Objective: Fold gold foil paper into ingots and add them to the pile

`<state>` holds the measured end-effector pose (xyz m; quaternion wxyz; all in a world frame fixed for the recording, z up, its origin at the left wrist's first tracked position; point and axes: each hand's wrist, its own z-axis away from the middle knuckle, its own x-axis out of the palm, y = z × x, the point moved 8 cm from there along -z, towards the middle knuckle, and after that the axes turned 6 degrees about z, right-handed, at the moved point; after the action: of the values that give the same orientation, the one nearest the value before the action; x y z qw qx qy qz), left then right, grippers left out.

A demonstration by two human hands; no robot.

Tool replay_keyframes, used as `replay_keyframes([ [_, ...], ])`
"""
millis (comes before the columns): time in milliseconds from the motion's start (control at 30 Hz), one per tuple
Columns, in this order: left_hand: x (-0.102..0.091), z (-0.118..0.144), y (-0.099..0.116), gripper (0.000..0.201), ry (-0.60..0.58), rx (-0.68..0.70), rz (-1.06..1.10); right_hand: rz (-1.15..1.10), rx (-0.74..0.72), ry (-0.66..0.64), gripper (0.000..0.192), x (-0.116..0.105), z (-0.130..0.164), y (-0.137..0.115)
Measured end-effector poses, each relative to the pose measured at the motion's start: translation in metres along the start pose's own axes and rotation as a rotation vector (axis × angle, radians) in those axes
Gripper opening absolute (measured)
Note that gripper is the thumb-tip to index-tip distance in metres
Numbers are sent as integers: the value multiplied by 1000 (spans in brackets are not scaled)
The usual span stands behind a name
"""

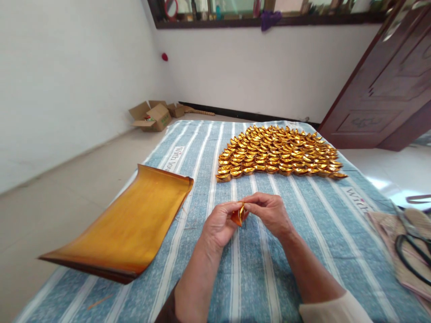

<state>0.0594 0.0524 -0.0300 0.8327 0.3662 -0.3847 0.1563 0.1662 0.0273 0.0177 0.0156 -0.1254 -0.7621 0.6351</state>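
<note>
Both hands meet over the blue striped cloth (pixel 256 269). My left hand (pixel 218 224) and my right hand (pixel 271 213) pinch a small folded piece of gold foil paper (pixel 239 214) between their fingertips. Beyond them, further back on the cloth, lies a large patch of several finished gold paper ingots (pixel 278 150) laid in close rows. A stack of gold foil sheets (pixel 129 224), its far edge curled up, rests to the left of my hands.
Black-handled scissors (pixel 412 253) lie on a beige cloth at the right edge. Open cardboard boxes (pixel 153 115) stand by the far left wall. A dark wooden door (pixel 387 89) is open at the right. Bare floor runs along the left.
</note>
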Motion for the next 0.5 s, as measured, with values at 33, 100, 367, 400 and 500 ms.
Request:
replay_keyframes([
  [33, 0, 0, 0, 13, -2, 3, -7, -8, 1, -3, 12, 0, 0, -1],
  [100, -1, 0, 0, 13, 0, 6, -12, -17, 2, -9, 11, 0, 0, -1],
  [367, -3, -1, -1, 13, -24, -21, -9, -11, 46, -66, 15, 4, 0, 7],
  [400, -3, -1, -1, 13, -26, -23, -11, -5, 39, -65, 15, 4, 1, 6],
  [500, -4, -2, -1, 13, -30, -28, -14, 53, -5, -33, 14, 2, 1, 4],
])
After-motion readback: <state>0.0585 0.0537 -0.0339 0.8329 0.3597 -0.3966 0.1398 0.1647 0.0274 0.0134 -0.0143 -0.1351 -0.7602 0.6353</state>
